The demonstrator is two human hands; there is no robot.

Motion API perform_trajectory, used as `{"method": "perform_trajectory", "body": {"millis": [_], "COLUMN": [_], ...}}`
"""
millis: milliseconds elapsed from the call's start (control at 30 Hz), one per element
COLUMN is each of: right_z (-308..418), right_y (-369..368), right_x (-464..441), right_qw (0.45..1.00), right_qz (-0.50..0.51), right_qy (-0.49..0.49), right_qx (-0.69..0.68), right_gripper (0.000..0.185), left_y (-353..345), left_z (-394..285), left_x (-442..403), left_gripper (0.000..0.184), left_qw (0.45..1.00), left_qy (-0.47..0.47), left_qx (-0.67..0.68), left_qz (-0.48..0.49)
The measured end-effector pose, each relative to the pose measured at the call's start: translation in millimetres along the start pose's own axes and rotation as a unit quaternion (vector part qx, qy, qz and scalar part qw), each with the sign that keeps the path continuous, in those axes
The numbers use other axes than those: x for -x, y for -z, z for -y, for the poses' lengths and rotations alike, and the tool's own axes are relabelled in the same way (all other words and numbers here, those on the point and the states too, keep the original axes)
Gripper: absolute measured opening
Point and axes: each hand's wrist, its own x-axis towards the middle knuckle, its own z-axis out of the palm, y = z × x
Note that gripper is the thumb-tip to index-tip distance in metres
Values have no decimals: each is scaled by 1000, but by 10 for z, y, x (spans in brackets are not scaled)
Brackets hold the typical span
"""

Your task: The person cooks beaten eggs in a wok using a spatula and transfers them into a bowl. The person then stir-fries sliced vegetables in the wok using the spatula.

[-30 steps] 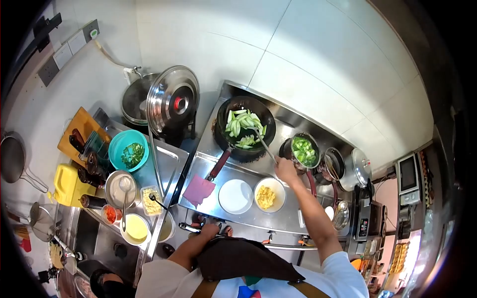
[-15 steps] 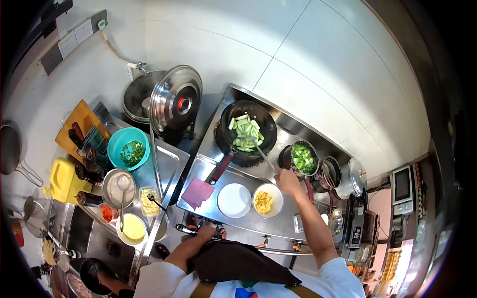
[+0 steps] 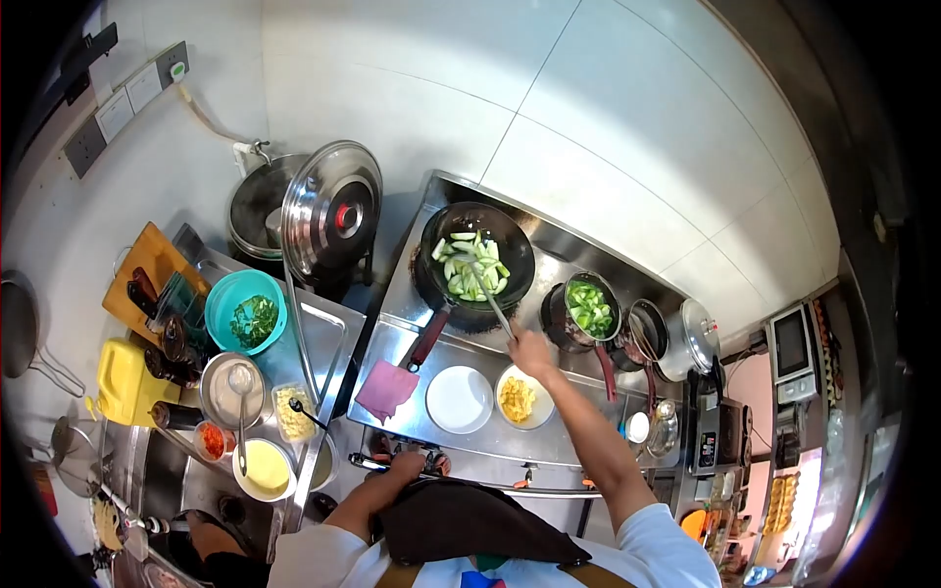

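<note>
My right hand (image 3: 530,353) grips the handle of a long metal cooking utensil (image 3: 495,306). Its head is among cut pale-green vegetable pieces (image 3: 491,280) in a dark wok (image 3: 515,235) on the stove; its exact shape is hard to see. The wok's brown handle (image 3: 428,338) points towards me. Low at the stove's front, my left hand (image 3: 407,465) is closed over the front rail (image 3: 510,489), its fingertips partly hidden. Below my right forearm stands a white bowl (image 3: 541,404) of yellow pieces, with a white plate (image 3: 459,400) to its left. A purple cloth (image 3: 386,390) lies beside the plate.
A smaller pan (image 3: 615,309) of green vegetables stands right of the wok, near a pressure cooker (image 3: 698,338). To the left are a lidded stockpot (image 3: 257,191), a teal bowl (image 3: 221,312) of greens and a yellow jug (image 3: 123,382). Another person's arm (image 3: 218,544) reaches in at lower left.
The utensil's head has moved up and left within the wok, with my right hand following leftwards. My left hand stays at the rail. The other person's arm has shifted at lower left.
</note>
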Motion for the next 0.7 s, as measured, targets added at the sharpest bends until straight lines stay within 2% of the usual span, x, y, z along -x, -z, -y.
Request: {"method": "perform_trajectory", "body": {"millis": [67,133,200,267,333,400,467,500,567,633,700], "right_z": [-158,-321,-367,-582,-695,-620,-631,-643,-762,-684,-750], "right_y": [161,456,866,1315,1741,2201,2417,2473,2461,2318,2022], "right_x": [30,94,84,-67,-247,-393,-678,-825,-1182,-1254,-1321], "right_qw": [957,833,819,840,912,923,942,943,936,941,939], "right_qz": [63,127,114,160,140,175,227,257,308,315,338], "right_qy": [-111,-211,-227,-224,-191,-157,-144,-142,-150,-119,-57], "right_qx": [-259,-495,-514,-467,-336,-306,-200,-157,-86,-18,6], "right_gripper": [37,34,26,18,15,11,15,14,12,16,20], "left_y": [-103,-148,-126,-69,-59,-82,-130,-93,-98,-157,-145], "left_z": [39,40,-2,-32,-83,-129,-160,-193,-234,-284,-351], "left_x": [-19,4,46,61,83,117,144,166,236,293,355], "left_gripper": [21,21,20,19,18,19,19,24,24,24,24], "left_qw": [1000,999,999,999,999,997,994,994,987,975,968], "left_qy": [-6,-6,21,36,42,54,74,92,116,128,145], "left_qx": [8,24,22,14,8,30,33,48,99,139,159], "left_qz": [-23,-41,-26,-21,-23,-55,-67,-33,-59,-120,-129]}}
